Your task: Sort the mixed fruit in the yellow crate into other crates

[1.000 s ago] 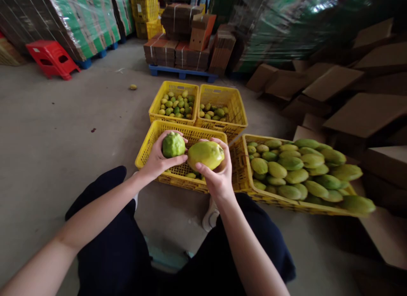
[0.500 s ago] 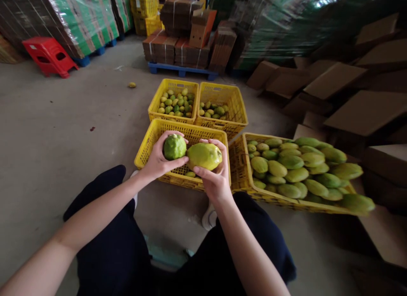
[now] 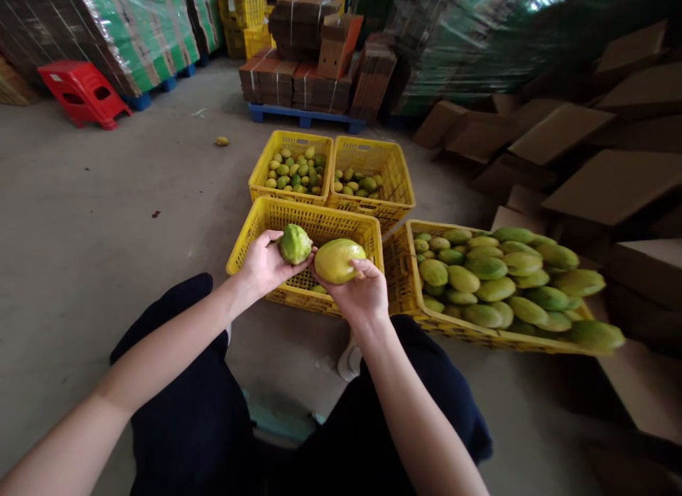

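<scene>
My left hand (image 3: 267, 267) is closed around a ribbed green lemon (image 3: 295, 244), which rests on the fingers with the palm turned up. A smoother, larger yellow-green lemon (image 3: 339, 261) lies in my right hand (image 3: 365, 291), its thumb on the fruit's right side. The two lemons are close together with a small gap, and my fingertips nearly meet between them. Both hands are above a yellow plastic crate (image 3: 250, 229). A few fruits show low inside that crate, partly hidden by my hands.
To the right, a yellow crate (image 3: 402, 283) is heaped with green-yellow lemons (image 3: 495, 290). Two more crates, one on the left (image 3: 259, 173) and one on the right (image 3: 397, 173), hold smaller-looking fruit beyond. Cardboard boxes (image 3: 612, 187) crowd the right; a red stool (image 3: 85, 91) stands far left.
Both hands have turned palm up and loosened around the fruit. The green lemon has rolled over and shifted slightly right; the yellow-green one has moved slightly left.
</scene>
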`<act>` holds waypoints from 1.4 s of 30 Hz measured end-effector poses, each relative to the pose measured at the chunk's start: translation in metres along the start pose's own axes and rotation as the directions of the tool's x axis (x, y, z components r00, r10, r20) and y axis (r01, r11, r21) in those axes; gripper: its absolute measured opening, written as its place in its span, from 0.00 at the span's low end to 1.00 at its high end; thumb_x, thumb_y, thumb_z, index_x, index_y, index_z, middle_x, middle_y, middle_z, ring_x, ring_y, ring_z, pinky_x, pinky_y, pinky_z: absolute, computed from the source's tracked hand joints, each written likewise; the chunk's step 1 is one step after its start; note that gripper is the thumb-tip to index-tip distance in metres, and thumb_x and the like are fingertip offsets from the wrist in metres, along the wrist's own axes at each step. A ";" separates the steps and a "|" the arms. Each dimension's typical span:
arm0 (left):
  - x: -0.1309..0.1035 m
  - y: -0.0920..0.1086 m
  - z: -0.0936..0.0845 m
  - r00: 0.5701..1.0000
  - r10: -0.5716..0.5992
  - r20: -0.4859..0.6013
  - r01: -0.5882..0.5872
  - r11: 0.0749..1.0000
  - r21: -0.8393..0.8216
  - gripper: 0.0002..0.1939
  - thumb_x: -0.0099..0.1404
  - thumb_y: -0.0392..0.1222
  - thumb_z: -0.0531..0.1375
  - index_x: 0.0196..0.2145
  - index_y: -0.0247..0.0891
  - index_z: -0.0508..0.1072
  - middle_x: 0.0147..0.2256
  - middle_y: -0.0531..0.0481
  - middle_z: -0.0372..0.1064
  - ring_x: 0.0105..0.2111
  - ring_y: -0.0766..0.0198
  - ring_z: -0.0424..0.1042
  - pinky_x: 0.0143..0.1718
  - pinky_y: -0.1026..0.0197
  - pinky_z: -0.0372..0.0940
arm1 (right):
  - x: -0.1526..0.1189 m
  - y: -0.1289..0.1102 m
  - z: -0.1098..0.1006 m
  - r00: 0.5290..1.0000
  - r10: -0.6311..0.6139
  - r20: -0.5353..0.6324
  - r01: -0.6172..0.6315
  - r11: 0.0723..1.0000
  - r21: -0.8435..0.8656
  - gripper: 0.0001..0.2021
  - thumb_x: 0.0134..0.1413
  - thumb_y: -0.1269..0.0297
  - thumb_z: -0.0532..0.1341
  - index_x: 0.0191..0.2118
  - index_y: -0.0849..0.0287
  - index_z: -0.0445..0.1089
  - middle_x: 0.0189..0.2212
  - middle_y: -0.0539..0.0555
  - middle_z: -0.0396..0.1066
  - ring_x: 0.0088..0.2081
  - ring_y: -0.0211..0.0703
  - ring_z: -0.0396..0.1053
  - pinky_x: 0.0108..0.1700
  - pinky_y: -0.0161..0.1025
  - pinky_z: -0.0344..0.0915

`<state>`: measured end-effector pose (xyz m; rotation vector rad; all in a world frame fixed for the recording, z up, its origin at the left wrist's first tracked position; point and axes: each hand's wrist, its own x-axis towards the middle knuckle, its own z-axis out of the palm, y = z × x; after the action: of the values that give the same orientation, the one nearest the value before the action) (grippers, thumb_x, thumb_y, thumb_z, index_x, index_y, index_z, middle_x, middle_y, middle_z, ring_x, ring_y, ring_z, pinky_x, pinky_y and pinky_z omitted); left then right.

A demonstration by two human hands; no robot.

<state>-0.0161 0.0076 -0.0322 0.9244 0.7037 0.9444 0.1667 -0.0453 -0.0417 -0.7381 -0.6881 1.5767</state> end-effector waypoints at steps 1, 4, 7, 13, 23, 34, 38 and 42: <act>0.001 -0.003 -0.001 1.000 -0.016 -0.013 0.016 1.000 -0.014 0.16 0.63 0.54 0.56 0.39 0.40 0.72 0.37 0.37 0.78 0.43 0.44 0.79 0.49 0.34 0.74 | 0.001 0.002 -0.004 0.999 0.032 -0.011 -0.032 0.999 0.035 0.16 0.42 0.62 0.60 0.41 0.54 0.71 0.33 0.56 0.77 0.48 0.62 0.76 0.55 0.71 0.70; 0.003 -0.010 -0.003 0.997 -0.060 -0.052 0.057 0.996 -0.066 0.15 0.64 0.54 0.58 0.40 0.40 0.72 0.39 0.37 0.78 0.43 0.44 0.79 0.49 0.35 0.75 | 0.004 0.005 -0.011 0.995 0.091 -0.048 -0.086 0.992 0.095 0.13 0.39 0.64 0.61 0.36 0.54 0.70 0.32 0.56 0.78 0.48 0.63 0.76 0.54 0.72 0.70; 0.004 -0.010 0.001 0.983 -0.157 -0.098 0.138 0.975 -0.175 0.14 0.68 0.52 0.58 0.40 0.38 0.72 0.39 0.36 0.77 0.42 0.48 0.79 0.49 0.41 0.75 | 0.004 0.002 -0.009 0.981 0.169 -0.097 -0.151 0.974 0.166 0.13 0.37 0.66 0.62 0.35 0.55 0.70 0.32 0.57 0.78 0.46 0.62 0.77 0.51 0.70 0.72; 0.001 0.007 0.023 0.865 -0.456 -0.210 0.267 0.771 -0.578 0.16 0.76 0.42 0.49 0.53 0.31 0.68 0.36 0.40 0.76 0.36 0.58 0.78 0.41 0.59 0.76 | -0.001 -0.015 0.017 0.857 0.386 -0.340 -0.226 0.877 0.424 0.16 0.41 0.71 0.59 0.41 0.58 0.70 0.32 0.57 0.80 0.41 0.54 0.79 0.46 0.57 0.79; 0.002 0.007 0.028 0.793 -0.577 -0.193 0.378 0.715 -0.588 0.30 0.77 0.57 0.43 0.51 0.27 0.70 0.27 0.42 0.72 0.22 0.62 0.71 0.24 0.63 0.70 | -0.001 -0.020 0.026 0.801 0.540 -0.259 -0.365 0.783 0.504 0.21 0.62 0.55 0.55 0.51 0.67 0.71 0.29 0.62 0.79 0.26 0.48 0.78 0.23 0.36 0.77; 0.002 0.007 0.019 0.807 -0.576 -0.127 0.400 0.693 -0.600 0.32 0.77 0.59 0.42 0.46 0.26 0.73 0.29 0.39 0.75 0.20 0.65 0.70 0.21 0.66 0.69 | 0.003 -0.019 0.026 0.767 0.578 -0.277 -0.424 0.782 0.457 0.28 0.64 0.44 0.51 0.51 0.64 0.72 0.23 0.58 0.77 0.16 0.40 0.69 0.14 0.33 0.69; 0.002 0.014 0.019 0.816 -0.557 -0.151 0.369 0.706 -0.605 0.33 0.78 0.58 0.40 0.51 0.25 0.71 0.29 0.39 0.76 0.21 0.65 0.72 0.23 0.66 0.71 | 0.004 -0.013 0.020 0.802 0.515 -0.303 -0.364 0.823 0.437 0.22 0.60 0.45 0.59 0.44 0.60 0.73 0.24 0.55 0.76 0.22 0.42 0.73 0.21 0.34 0.74; 0.002 0.014 0.018 0.864 -0.455 -0.214 0.290 0.798 -0.528 0.30 0.78 0.57 0.44 0.52 0.26 0.71 0.31 0.40 0.76 0.25 0.65 0.76 0.27 0.67 0.73 | 0.001 -0.012 0.020 0.890 0.320 -0.324 -0.222 0.926 0.305 0.17 0.45 0.57 0.73 0.40 0.55 0.70 0.34 0.52 0.77 0.36 0.46 0.77 0.38 0.44 0.80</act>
<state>-0.0052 0.0071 -0.0122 0.1610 0.8498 0.8598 0.1577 -0.0434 -0.0201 -0.9308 -0.0950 1.6788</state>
